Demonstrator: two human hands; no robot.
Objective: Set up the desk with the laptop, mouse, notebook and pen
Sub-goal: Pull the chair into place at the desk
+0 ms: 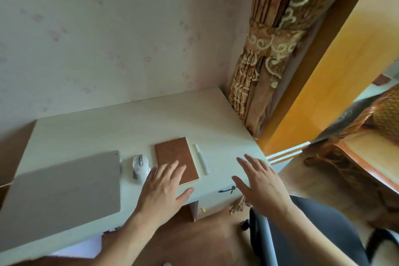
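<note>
Pale desk [90, 134]: notebook [176, 158] central; mouse [140, 166] and closed laptop [62, 194] leftward, pen [201, 159] rightward. Left hand [160, 190] and right hand [260, 183] spread wide, holding nothing.

Left hand [160, 188] and right hand [260, 183] outstretched, fingers spread, empty.

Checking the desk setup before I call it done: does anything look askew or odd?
Little stands out. The laptop is shut and overhangs the desk's front edge; mouse, notebook and pen lie neatly beside it.
</note>
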